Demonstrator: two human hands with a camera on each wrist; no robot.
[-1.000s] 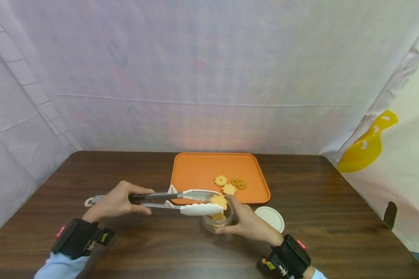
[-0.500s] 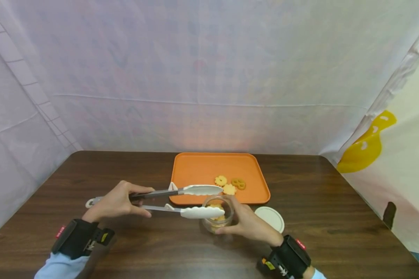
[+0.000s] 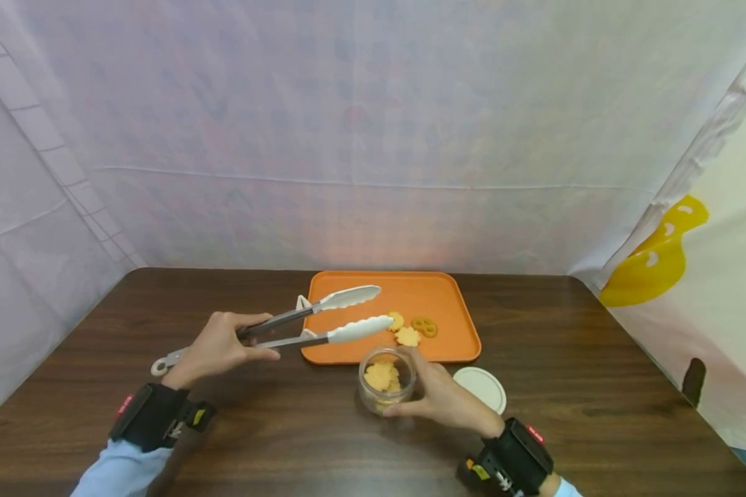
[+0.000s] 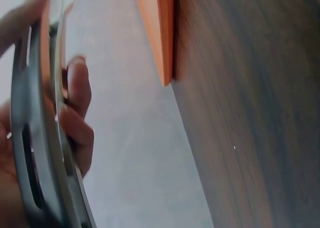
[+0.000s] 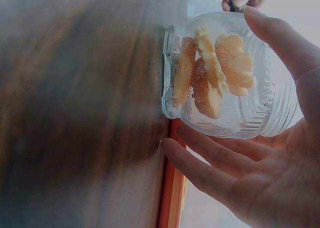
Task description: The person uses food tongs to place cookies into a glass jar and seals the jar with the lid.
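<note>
My left hand point(image 3: 220, 348) grips metal tongs point(image 3: 359, 329) with white scalloped tips. The tips stand apart, with nothing between them, over the front of the orange tray point(image 3: 410, 293). My right hand point(image 3: 438, 399) curls round a clear glass jar point(image 3: 365, 392) that stands on the table in front of the tray. Inside the jar are several cookies point(image 5: 232, 63), lying loosely over one another in the right wrist view. On the tray lie a flower-shaped cookie point(image 3: 408, 337), a second one point(image 3: 396, 320) partly behind a tong tip, and a brown pretzel-shaped cookie point(image 3: 425, 326).
A round white lid point(image 3: 481, 388) lies on the dark wooden table point(image 3: 273, 442), to the right of the jar and beside my right wrist. Pale cloth point(image 3: 348, 138) hangs behind the table. A yellow shape point(image 3: 649, 269) shows on the cloth at the right.
The tongs opened and the cookie between their tips dropped into the jar. My left hand then lifted the tips away from the jar, up and back over the tray. My right hand stayed put.
</note>
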